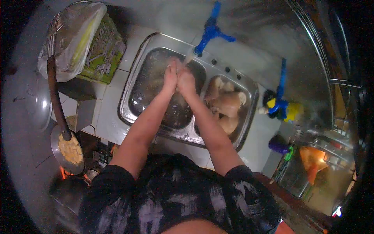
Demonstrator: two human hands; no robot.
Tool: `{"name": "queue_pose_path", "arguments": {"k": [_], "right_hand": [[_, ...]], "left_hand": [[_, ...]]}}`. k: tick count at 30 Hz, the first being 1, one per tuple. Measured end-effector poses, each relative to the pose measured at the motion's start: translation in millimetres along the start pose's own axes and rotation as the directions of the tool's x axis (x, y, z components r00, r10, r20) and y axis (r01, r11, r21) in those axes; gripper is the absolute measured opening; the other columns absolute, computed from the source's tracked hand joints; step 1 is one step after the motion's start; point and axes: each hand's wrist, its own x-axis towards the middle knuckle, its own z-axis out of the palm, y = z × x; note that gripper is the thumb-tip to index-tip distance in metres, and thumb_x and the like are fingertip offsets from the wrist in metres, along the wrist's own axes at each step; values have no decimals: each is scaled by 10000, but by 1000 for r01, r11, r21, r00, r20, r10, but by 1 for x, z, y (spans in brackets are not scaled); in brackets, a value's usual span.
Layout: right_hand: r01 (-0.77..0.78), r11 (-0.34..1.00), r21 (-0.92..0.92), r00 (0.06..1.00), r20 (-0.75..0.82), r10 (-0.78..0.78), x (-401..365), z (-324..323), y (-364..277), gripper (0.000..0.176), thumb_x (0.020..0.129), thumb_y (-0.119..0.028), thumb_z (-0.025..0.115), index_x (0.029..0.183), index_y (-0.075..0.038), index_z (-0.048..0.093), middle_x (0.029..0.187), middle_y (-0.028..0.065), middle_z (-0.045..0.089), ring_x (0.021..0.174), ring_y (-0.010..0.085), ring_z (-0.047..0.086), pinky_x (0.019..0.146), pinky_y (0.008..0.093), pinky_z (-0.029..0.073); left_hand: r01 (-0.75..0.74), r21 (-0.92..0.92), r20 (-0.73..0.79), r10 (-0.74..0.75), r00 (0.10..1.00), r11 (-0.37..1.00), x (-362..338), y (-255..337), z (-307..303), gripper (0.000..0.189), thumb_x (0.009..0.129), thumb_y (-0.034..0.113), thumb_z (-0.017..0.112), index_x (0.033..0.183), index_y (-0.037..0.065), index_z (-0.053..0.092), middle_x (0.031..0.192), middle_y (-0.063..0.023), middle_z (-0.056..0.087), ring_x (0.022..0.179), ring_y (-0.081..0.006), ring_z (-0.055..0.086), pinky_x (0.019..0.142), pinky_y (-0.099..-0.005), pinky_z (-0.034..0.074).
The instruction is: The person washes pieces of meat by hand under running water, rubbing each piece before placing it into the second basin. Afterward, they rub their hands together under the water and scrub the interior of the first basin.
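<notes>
Head view: left hand (170,79) and right hand (186,81) together over the larger, left basin of the sink (251,117), just above centre of frame. Palms face each other, touching. Grip: neither hand clenched into a visible fist; cannot tell whether anything lies between the palms. Fingertips blurred.

Blue tap (210,34) at top centre, its lower end near the hands. Basin floor beneath them looks wet and dark.

Smaller right basin, right of centre: several pieces of raw meat (228,103), pale pink, piled together. Right forearm crosses the near left part of this basin and hides some of it.

Surroundings: sink set in a pale tiled bench (108,117). Upper left, green basket (102,62) with a clear plastic bag (70,58) beside and partly over it. Left edge, long-handled pan (69,150) holding pale food pieces, orange flame (63,172) showing below. Right of the sink, a blue-and-yellow object (288,110), identity unclear; below it a purple item (278,144). Lower right, an orange item (311,160), shape uncertain.
</notes>
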Motion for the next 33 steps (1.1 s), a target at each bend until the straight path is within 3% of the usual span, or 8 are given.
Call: {"name": "queue_pose_path", "arguments": {"k": [10,13,16,18,25,27,30,33], "right_hand": [[9,1000,13,999,37,-10,8,-13,-6,322,854,-294,372,909,-7,507,804,264,570,714,406,573,659,506,444],[-62,989,133,991,-108,76,0,-21,-17,334,819,-282,453,889,39,510,767,233,575,698,422,560,628,491,436],[166,986,-4,925,-346,-158,-8,-29,-26,384,833,-330,452,900,44,504,881,247,559,809,415,547,698,467,425],[-26,971,239,970,-227,82,-8,-22,-28,398,847,-349,435,880,46,474,828,282,526,786,421,530,682,470,409],[62,880,470,985,-170,21,1,-10,-2,353,857,-299,420,900,49,465,854,293,524,816,450,509,722,488,399],[-24,923,384,998,-39,42,1,-14,2,291,845,-249,430,862,36,481,826,248,534,817,393,523,711,430,400],[13,967,253,994,-107,15,3,-15,1,248,833,-204,431,835,37,487,777,239,548,755,375,552,675,414,428],[31,968,248,999,-34,-23,3,-26,-4,228,826,-187,437,818,37,482,708,213,562,653,353,573,610,395,450]], "left_hand": [[146,-198,7,-148,989,969,-10,46,-1,607,864,453,383,1185,-62,392,1134,-172,484,1042,-247,460,873,-321,351],[194,-202,-43,-206,978,960,-9,51,-4,635,849,478,400,1218,-38,362,1145,-161,472,1052,-236,448,878,-320,351],[147,-269,-54,-167,984,952,-13,52,-1,625,849,469,406,1229,-24,345,1160,-166,458,1063,-245,440,891,-325,341],[86,15,-94,-84,992,996,-3,37,-1,565,867,422,404,1215,-20,353,1173,-179,438,1075,-257,433,890,-319,342],[-225,-17,38,226,973,974,-14,47,3,485,879,375,384,1159,-22,398,1169,-249,427,1083,-322,437,885,-346,355],[-598,446,91,630,771,666,-4,35,3,450,881,350,376,1145,-13,415,1147,-254,441,1062,-329,448,870,-358,365],[-290,224,45,287,957,931,-3,38,5,422,877,319,391,1149,-3,420,1131,-227,456,1038,-302,467,848,-344,379],[-230,171,-5,234,972,958,-4,40,-1,405,885,313,383,1131,-4,436,1090,-175,505,1012,-258,487,839,-325,381]]}}
